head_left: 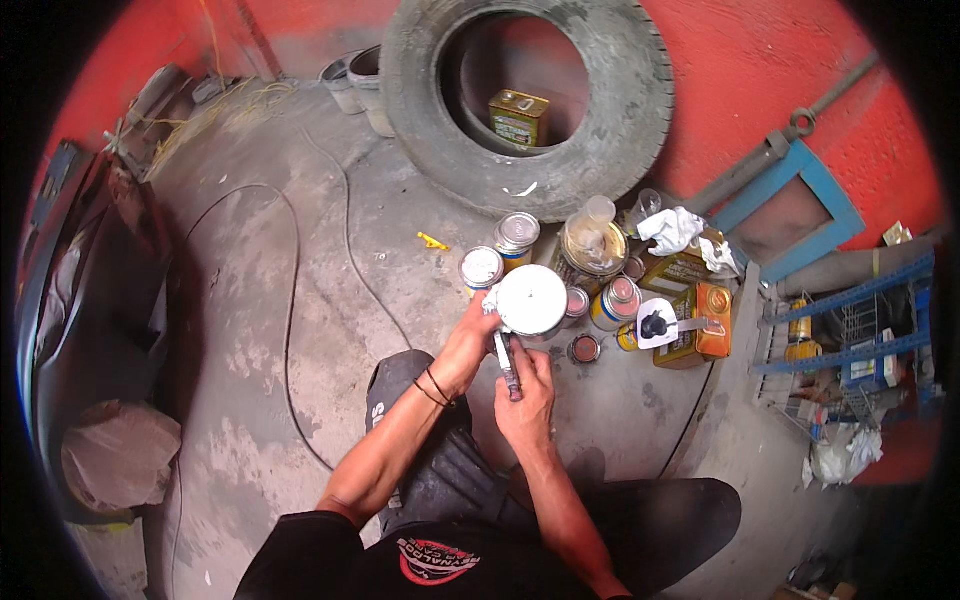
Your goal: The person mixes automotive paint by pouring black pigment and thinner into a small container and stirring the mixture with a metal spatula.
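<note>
My left hand is closed on the side of a paint can whose round top is white. I cannot tell whether that white is a lid or paint. Below the can's near edge, my right hand grips a narrow tool with a pale metal upper part and a dark, stained lower end. The tool's upper end meets the near left rim of the can, by my left fingers. Just beyond stand a can with a white-smeared lid and a grey-lidded can.
Several cans crowd the right, with a plastic cup, a white cup of dark paint and an orange-sided tin. A big tyre leans on the red wall. A yellow tool and a cable lie on the floor.
</note>
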The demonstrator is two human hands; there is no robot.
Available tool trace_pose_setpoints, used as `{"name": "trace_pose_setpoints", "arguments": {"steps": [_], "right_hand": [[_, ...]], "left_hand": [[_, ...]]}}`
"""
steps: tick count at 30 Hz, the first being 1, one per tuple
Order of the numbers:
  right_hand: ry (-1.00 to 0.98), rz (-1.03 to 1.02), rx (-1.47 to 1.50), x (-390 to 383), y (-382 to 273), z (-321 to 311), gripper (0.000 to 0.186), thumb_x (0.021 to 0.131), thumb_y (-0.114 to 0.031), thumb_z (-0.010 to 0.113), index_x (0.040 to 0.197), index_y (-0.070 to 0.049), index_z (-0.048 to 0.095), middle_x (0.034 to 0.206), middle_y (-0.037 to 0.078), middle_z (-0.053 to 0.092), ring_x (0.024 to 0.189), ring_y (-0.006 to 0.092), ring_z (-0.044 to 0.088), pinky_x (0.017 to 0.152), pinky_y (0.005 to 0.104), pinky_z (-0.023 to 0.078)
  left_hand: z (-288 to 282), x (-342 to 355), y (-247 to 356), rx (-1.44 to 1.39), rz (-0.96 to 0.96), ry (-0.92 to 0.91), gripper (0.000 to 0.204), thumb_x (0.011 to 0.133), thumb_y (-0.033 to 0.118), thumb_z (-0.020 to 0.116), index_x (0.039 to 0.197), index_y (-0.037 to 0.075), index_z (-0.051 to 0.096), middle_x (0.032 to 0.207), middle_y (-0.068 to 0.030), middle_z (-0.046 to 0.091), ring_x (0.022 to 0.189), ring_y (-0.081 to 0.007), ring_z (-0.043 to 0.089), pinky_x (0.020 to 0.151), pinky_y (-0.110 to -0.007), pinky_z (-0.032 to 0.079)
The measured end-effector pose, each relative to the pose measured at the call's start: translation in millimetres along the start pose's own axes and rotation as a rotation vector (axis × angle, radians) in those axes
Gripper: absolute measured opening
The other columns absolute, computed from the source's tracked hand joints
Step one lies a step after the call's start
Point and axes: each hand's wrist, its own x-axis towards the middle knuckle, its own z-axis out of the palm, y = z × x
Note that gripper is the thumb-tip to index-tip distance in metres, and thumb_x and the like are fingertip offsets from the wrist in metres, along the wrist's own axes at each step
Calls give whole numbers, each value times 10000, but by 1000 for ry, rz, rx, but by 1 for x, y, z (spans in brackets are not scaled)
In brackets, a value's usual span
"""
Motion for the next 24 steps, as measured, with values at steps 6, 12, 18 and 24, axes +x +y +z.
{"name": "trace_pose_setpoints", "arguments": {"steps": [6, 12, 18, 24], "right_hand": [[-167, -55, 180, 9, 0, -6, 593, 842, 60, 665, 1426, -8, 741, 1182, 209, 694, 1082, 437, 725, 957, 489, 597], [-263, -38, 162, 13, 5, -18, 549, 837, 57, 647, 1374, 5, 750, 1144, 219, 708, 1048, 427, 730, 914, 469, 586], [-330, -16, 213, 10, -11, -31, 493, 849, 18, 652, 1333, 56, 736, 1203, 223, 736, 1104, 417, 740, 982, 430, 576], [-270, 57, 193, 4, -6, -29, 531, 853, 26, 637, 1375, 39, 732, 1200, 213, 728, 1092, 391, 738, 966, 409, 573]], "left_hand": [[-62, 29, 6, -50, -109, -208, 528, 1132, 202, 591, 1623, 16, 533, 1504, -72, 690, 1349, -189, 661, 1133, -369, 547], [-83, 60, -1, -81, -282, -456, 483, 1153, 261, 609, 1558, -3, 611, 1478, -152, 730, 1321, -249, 728, 1149, -418, 587], [-63, 89, -16, -600, -495, -895, 519, 1174, 332, 596, 1562, -13, 597, 1493, -186, 722, 1331, -294, 737, 1150, -486, 612], [-90, 59, 4, 6, -226, -480, 435, 1147, 212, 638, 1518, -14, 624, 1383, -109, 763, 1217, -211, 755, 1038, -401, 648]]}}
